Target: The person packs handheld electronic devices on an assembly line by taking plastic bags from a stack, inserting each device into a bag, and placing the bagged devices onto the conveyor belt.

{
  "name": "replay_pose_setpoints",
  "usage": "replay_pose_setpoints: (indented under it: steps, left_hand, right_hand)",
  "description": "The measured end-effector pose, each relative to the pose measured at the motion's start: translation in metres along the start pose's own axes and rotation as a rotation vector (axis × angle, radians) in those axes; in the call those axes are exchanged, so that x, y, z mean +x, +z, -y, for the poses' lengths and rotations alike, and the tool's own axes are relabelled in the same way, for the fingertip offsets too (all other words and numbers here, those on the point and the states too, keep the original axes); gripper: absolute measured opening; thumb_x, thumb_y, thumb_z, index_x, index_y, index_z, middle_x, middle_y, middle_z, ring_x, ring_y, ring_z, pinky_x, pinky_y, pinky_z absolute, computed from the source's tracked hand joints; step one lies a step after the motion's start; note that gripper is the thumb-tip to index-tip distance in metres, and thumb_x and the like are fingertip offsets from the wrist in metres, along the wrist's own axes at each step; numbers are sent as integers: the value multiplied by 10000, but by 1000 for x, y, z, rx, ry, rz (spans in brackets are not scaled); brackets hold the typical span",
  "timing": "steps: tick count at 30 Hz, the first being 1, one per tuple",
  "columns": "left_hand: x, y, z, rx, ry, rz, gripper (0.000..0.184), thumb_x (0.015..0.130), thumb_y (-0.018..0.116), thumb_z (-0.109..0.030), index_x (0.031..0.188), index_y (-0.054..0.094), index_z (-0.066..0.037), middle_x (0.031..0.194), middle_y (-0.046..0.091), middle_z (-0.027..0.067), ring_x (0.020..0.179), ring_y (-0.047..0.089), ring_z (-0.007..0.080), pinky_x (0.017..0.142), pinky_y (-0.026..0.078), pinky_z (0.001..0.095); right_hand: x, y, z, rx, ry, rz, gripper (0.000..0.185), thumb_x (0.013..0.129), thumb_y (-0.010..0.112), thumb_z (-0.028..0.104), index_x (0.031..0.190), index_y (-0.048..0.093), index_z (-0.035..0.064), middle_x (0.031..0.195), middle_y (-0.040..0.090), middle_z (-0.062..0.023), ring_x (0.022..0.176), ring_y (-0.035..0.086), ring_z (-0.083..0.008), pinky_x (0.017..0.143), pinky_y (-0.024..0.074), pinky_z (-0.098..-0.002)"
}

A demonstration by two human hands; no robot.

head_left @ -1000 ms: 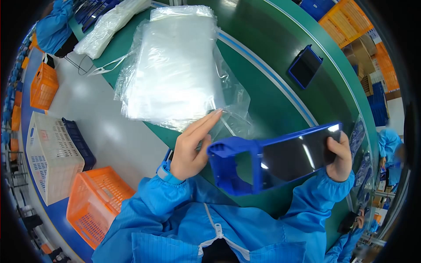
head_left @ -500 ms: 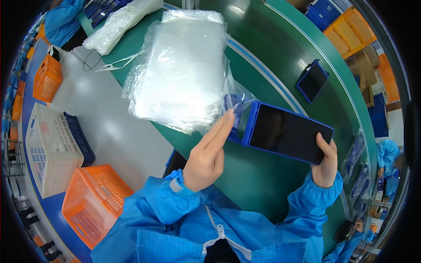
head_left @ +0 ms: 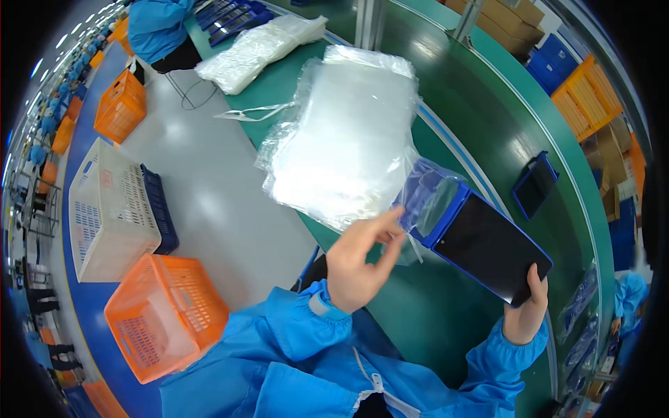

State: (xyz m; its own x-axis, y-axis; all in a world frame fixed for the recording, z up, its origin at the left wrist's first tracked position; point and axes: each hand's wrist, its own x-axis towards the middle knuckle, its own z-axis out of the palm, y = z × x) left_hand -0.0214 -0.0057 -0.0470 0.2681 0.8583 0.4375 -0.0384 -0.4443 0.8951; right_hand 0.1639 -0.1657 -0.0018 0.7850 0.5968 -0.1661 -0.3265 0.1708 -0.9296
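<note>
A blue device with a black screen [head_left: 491, 247] is gripped at its lower right end by my right hand [head_left: 527, 306]. Clear plastic film covers its open blue frame end [head_left: 426, 196], which lies over the edge of a stack of clear plastic bags [head_left: 341, 139]. My left hand [head_left: 366, 261] is at the film's edge beside that frame end, its thumb and fingers closed at the tips on the film.
Another blue-framed device [head_left: 535, 185] lies on the green conveyor at right. Rolled plastic [head_left: 261, 52] lies at the upper left. Orange [head_left: 167, 313] and white crates [head_left: 115, 209] stand on the floor. A co-worker's sleeve [head_left: 157, 31] shows top left; bagged items [head_left: 582, 355] lie at right.
The device's frame end has gone into the plastic film, and the device now tilts down to the right. My left fingers have bent and closed at the film. The whole view has shifted.
</note>
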Motion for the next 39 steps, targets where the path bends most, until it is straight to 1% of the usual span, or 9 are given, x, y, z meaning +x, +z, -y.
replay_pose_setpoints:
  steps: [5, 10, 17, 21, 24, 28, 31, 33, 39]
  left_hand:
    - [0, 2, 1, -98, -32, 90, 174, 722, 667, 62, 885, 645, 5, 785, 616, 77, 684, 575, 138, 639, 462, 250]
    - [-2, 11, -1, -204, -97, 17, 116, 731, 662, 64, 821, 616, 7, 790, 612, 85, 670, 575, 143, 646, 457, 243]
    - [-10, 23, -6, -184, 123, 96, 182, 674, 699, 76, 815, 629, -15, 752, 617, 88, 669, 592, 182, 619, 468, 266]
    - [-15, 29, -8, -166, 237, 154, 224, 619, 733, 55, 803, 654, -44, 725, 616, 65, 639, 589, 207, 568, 462, 281]
    - [-19, 32, -10, -168, 278, 212, 225, 602, 747, 25, 789, 662, -67, 713, 613, 62, 599, 583, 207, 513, 453, 278]
    - [-26, 36, -13, -171, 252, 218, 210, 605, 749, 10, 779, 663, -70, 698, 616, 62, 582, 589, 200, 500, 456, 268]
    - [-29, 39, -18, -201, 262, 250, 199, 605, 747, 7, 767, 657, -64, 695, 618, 66, 576, 589, 204, 500, 457, 269]
    - [-39, 41, -23, -191, 289, 319, 187, 604, 735, -23, 762, 642, -62, 717, 621, 66, 583, 591, 199, 497, 458, 272]
    - [-59, 56, -39, -312, 431, 308, 222, 608, 665, -38, 828, 653, -60, 763, 609, 31, 594, 577, 176, 492, 459, 252]
  right_hand:
    - [-14, 2, -27, -85, -208, 84, 345, 845, 576, 76, 1163, 488, -25, 1078, 578, -120, 998, 560, -221, 904, 421, -354]
    - [-21, 13, -46, -237, -250, 138, 321, 793, 626, 69, 1080, 557, -56, 951, 597, -78, 880, 538, -144, 816, 409, -277]
    - [-24, 24, -55, -312, -272, 182, 312, 793, 648, 93, 1059, 593, -60, 843, 580, -24, 763, 499, -100, 714, 400, -239]
    - [-24, 23, -66, -192, -284, 139, 332, 823, 625, 95, 1112, 548, -51, 966, 608, -80, 905, 554, -149, 814, 426, -285]
    - [-23, 23, -70, -109, -188, 174, 316, 852, 587, 84, 1134, 517, -40, 1040, 601, -109, 967, 561, -176, 862, 428, -314]
    - [-21, 20, -76, -28, -134, 237, 263, 921, 482, 104, 1164, 464, 4, 1089, 574, -116, 967, 567, -193, 834, 452, -327]
    - [-28, 21, -81, -50, -120, 139, 319, 887, 551, 108, 1168, 469, -17, 1048, 578, -86, 931, 548, -137, 826, 432, -286]
    - [-36, 30, -77, -188, -111, 131, 330, 896, 540, 138, 1176, 453, -13, 999, 564, -73, 898, 532, -137, 818, 422, -271]
    - [-43, 33, -70, -350, -12, 307, 308, 922, 477, 158, 1184, 466, -3, 1044, 560, -88, 938, 537, -147, 874, 414, -279]
